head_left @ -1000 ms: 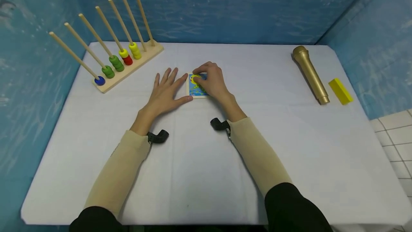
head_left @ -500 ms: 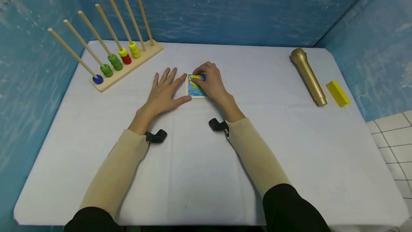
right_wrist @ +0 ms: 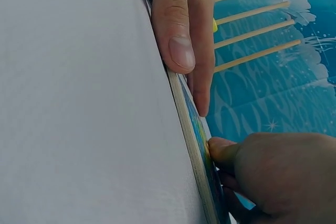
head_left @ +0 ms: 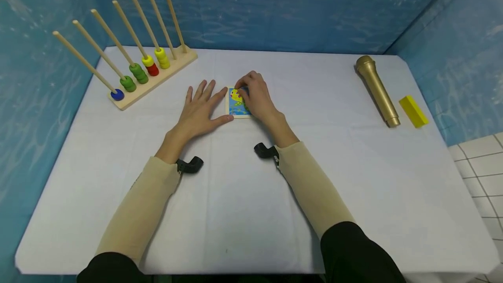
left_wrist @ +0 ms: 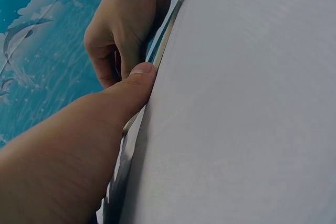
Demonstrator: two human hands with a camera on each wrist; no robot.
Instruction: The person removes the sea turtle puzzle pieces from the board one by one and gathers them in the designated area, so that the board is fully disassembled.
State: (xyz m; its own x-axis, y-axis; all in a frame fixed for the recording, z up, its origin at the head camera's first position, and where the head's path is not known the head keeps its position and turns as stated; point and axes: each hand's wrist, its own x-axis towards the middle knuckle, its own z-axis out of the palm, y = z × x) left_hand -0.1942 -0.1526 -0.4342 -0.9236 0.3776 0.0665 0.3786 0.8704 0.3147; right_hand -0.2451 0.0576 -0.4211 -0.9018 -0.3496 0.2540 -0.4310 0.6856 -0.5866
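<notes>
White cloth covers the surface (head_left: 353, 178), at whose middle a small picture board (head_left: 235, 105) lies flat. It is steadied by the left hand (head_left: 200, 110), fingers straight, thumb on its edge. A piece on its face is pinched by the right hand (head_left: 257, 99). Thin, stiff and light, it is judged best taken by its edges.

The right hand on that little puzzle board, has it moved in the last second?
Yes, slightly. The right hand has slid rightward across the puzzle board, uncovering more of its yellow picture; the board stays against the left hand.
</notes>
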